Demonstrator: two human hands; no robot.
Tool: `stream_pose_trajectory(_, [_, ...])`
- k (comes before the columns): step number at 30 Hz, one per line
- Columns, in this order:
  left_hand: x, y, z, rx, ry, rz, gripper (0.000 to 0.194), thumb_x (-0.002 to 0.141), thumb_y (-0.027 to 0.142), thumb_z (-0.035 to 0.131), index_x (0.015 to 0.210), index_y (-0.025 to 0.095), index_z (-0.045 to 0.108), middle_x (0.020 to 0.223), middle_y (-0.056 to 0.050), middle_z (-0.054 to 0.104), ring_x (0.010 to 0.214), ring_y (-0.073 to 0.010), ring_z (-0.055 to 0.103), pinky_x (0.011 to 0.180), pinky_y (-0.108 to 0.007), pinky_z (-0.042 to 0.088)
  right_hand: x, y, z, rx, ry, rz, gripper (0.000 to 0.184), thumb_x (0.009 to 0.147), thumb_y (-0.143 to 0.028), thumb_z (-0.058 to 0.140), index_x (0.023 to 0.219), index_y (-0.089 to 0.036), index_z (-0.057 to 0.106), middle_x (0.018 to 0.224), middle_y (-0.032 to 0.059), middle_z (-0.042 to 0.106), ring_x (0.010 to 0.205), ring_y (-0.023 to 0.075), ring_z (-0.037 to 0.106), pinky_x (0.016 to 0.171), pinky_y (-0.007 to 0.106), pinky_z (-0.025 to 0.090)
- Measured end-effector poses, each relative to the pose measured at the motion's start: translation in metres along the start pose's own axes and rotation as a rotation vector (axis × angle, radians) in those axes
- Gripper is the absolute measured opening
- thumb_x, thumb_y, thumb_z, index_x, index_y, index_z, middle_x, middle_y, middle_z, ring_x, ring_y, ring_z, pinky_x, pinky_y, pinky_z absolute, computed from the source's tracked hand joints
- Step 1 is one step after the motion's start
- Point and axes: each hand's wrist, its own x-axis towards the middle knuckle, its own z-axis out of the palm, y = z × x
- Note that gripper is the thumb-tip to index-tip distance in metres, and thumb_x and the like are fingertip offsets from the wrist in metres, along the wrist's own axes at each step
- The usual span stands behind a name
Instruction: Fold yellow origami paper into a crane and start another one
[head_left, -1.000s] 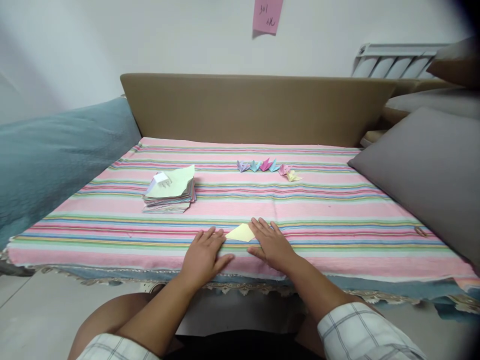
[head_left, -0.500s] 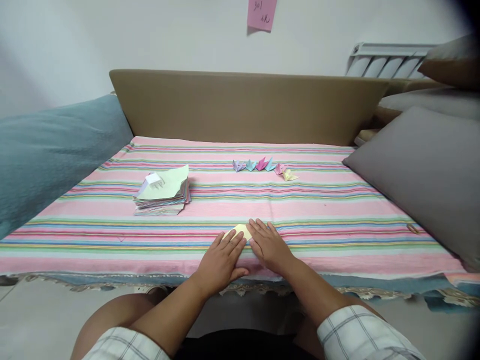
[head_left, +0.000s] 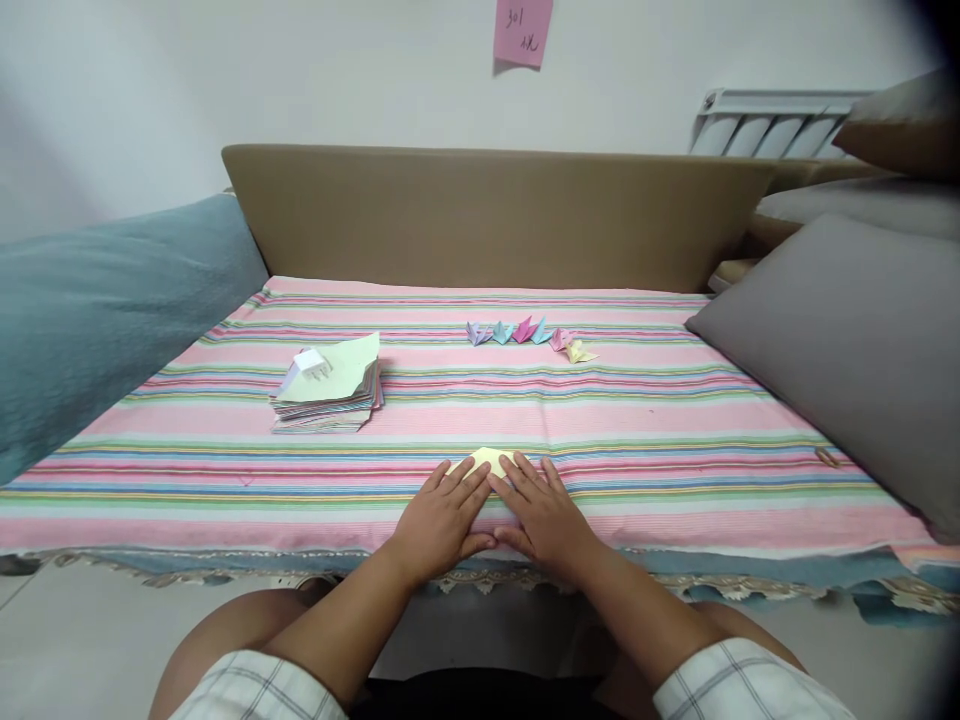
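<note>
A pale yellow folded paper (head_left: 489, 459) lies flat on the striped cloth (head_left: 465, 405), near the seat's front edge. My left hand (head_left: 448, 512) rests flat on its left side, fingers stretched and slightly apart. Over its right side lies my right hand (head_left: 546, 515), also flat with fingers spread. The two thumbs almost meet below the paper. Both hands hide most of the sheet; its pale upper edge shows between and beyond the fingertips.
Small folded paper figures (head_left: 525, 331) in several colours stand in a row farther back. To the left is a stack of coloured paper (head_left: 326, 400) with a small white object (head_left: 310, 361) on top. A grey cushion (head_left: 840, 350) leans at right, a blue-green one (head_left: 127, 300) at left.
My right hand has slid slightly down and turned, so its fingers now lie on the paper's right side and its thumb comes close to my left thumb. My left hand has barely moved.
</note>
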Motion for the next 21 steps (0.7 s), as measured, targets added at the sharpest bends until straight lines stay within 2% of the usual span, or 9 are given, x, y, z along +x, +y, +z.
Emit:
stream_pose_trajectory(5, [0.001,0.0,-0.002,0.014,-0.003,0.002,0.068,0.083,0.06,0.041,0.137,0.018,0.034,0.141,-0.008,0.04,0.132,-0.0257,0.03,0.108,-0.043,0.02,0.002,0.018,0.004,0.0,-0.053,0.168,0.065,0.085,-0.061,0.037,0.137,-0.022,0.038,0.145,0.0105,0.032,0.134,0.0293,0.026,0.105,0.051,0.023])
stream_pose_trajectory(7, [0.002,0.0,-0.002,0.016,0.005,0.004,0.068,0.083,0.059,0.042,0.138,0.019,0.034,0.141,-0.008,0.039,0.132,-0.0256,0.031,0.108,-0.043,0.021,0.005,0.025,0.002,0.009,-0.008,0.272,0.065,0.086,-0.06,0.038,0.134,-0.017,0.042,0.142,0.0136,0.037,0.131,0.0303,0.031,0.103,0.05,0.027])
stream_pose_trajectory(10, [0.001,0.0,-0.001,0.014,0.017,0.002,0.069,0.083,0.059,0.043,0.138,0.02,0.033,0.141,-0.009,0.04,0.132,-0.0253,0.031,0.108,-0.043,0.02,0.013,0.032,-0.001,0.083,0.134,0.388,0.05,0.091,-0.046,0.036,0.129,-0.016,0.048,0.132,0.0131,0.049,0.121,0.0263,0.043,0.098,0.044,0.035])
stream_pose_trajectory(12, [0.001,0.0,0.0,0.012,0.015,-0.001,0.07,0.082,0.059,0.044,0.139,0.02,0.032,0.141,-0.009,0.04,0.132,-0.0253,0.031,0.109,-0.043,0.02,0.02,0.034,-0.001,0.146,0.184,0.41,0.04,0.092,-0.039,0.034,0.119,-0.019,0.056,0.121,0.0097,0.057,0.111,0.0234,0.05,0.094,0.039,0.039])
stream_pose_trajectory(15, [0.001,-0.001,0.0,0.003,0.012,0.0,0.07,0.083,0.059,0.044,0.139,0.02,0.03,0.141,-0.009,0.039,0.132,-0.0252,0.03,0.109,-0.043,0.02,0.028,0.032,0.0,0.224,0.188,0.415,0.035,0.092,-0.035,0.034,0.094,-0.021,0.066,0.103,0.0074,0.063,0.099,0.021,0.054,0.088,0.035,0.041])
stream_pose_trajectory(18, [0.001,-0.001,-0.002,0.001,0.003,-0.001,0.067,0.083,0.058,0.043,0.138,0.021,0.032,0.143,-0.008,0.036,0.134,-0.0259,0.027,0.108,-0.043,0.021,0.032,0.03,0.0,0.284,0.203,0.447,0.029,0.089,-0.032,0.039,0.078,-0.02,0.063,0.089,0.0059,0.062,0.088,0.0197,0.054,0.082,0.032,0.042])
stream_pose_trajectory(21, [0.002,-0.001,-0.004,0.002,-0.014,0.006,0.065,0.083,0.059,0.043,0.136,0.022,0.035,0.145,-0.007,0.032,0.135,-0.0274,0.025,0.109,-0.046,0.017,0.031,0.028,-0.003,0.288,0.213,0.51,0.019,0.084,-0.029,0.045,0.073,-0.02,0.058,0.082,0.0044,0.059,0.083,0.0192,0.052,0.077,0.03,0.041])
